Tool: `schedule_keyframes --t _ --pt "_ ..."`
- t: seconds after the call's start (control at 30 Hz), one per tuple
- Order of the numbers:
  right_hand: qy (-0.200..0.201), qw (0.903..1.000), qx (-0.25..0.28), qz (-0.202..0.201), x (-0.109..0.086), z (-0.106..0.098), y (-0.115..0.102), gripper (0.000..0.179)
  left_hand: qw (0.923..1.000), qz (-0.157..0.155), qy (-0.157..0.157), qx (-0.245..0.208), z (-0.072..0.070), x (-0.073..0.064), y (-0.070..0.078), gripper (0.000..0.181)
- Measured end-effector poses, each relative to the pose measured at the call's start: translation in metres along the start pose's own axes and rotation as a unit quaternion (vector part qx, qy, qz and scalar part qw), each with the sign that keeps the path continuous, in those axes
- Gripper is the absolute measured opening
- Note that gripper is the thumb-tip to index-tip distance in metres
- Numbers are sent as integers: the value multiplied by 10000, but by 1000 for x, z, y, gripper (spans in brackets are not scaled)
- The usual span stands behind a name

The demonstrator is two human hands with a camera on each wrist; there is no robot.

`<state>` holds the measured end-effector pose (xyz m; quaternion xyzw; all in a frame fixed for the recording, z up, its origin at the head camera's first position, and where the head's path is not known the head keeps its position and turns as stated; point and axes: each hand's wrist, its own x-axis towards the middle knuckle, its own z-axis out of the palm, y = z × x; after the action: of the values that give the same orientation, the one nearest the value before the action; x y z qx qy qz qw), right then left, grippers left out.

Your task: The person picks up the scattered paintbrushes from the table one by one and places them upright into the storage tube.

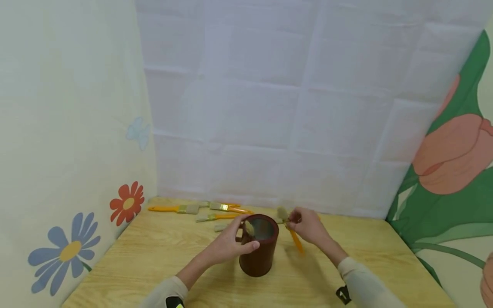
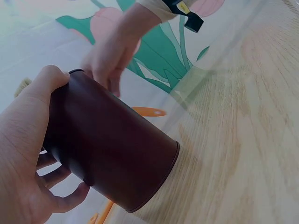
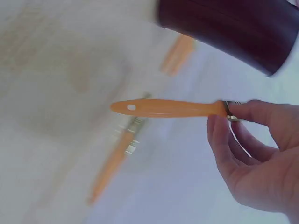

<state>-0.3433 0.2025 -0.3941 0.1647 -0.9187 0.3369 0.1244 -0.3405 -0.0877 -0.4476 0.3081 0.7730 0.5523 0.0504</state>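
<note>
**Right hand pinched a paintbrush just right of a brown container held in the left**

The left hand (image 1: pixel 227 246) gripped the dark brown container (image 1: pixel 259 256), its fingers curled about the side with one up at the rim and the thumb laid across the near wall. The container's open mouth faced up, just right of that hand's fingers. Inside it, right beside the same fingers, the pale bristles (image 1: pixel 249 228) of a brush stood up near the rim. Whether the container's base sat flat beneath the hand was hard to judge from these angles.

To the right of the container, apart from it, the right hand (image 1: pixel 308 224) pinched the paintbrush (image 1: pixel 295 241) between thumb and fingertips at its metal band (image 3: pixel 226 107). The bristle end pointed up, left of those fingertips, and the orange handle, with a hole near its end, slanted down below them.

Beyond the left hand lay several more brushes with orange handles. The one farthest to the left of it (image 1: pixel 165 208) had its bristles turned toward the right; two nearer ones, an upper brush (image 1: pixel 239 209) and a lower brush (image 1: pixel 221 217), had theirs turned left. A pale tip (image 1: pixel 220 228) showed just past the left hand's knuckles, the remainder hidden. Under both hands spread a wood-grained table (image 1: pixel 154 265), and beyond them hung a creased white sheet (image 1: pixel 250 107).
</note>
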Motion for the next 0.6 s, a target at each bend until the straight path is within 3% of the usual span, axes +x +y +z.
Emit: schedule_keyframes --t 0.17,0.3,0.43,0.6 --pt "835 9963 176 -141 2 -28 -27 10 10000 -6 48 63 1 0 3 80" --pt "1344 9873 798 -277 1 -47 -51 15 10000 -55 2 9 0 0 5 81" --pt "1188 9789 1598 -453 -6 -50 -73 18 9999 -81 -42 -44 1 -1 6 80" --pt "865 9800 1634 -732 -18 -27 -82 10 10000 -22 -64 -70 2 0 4 77"
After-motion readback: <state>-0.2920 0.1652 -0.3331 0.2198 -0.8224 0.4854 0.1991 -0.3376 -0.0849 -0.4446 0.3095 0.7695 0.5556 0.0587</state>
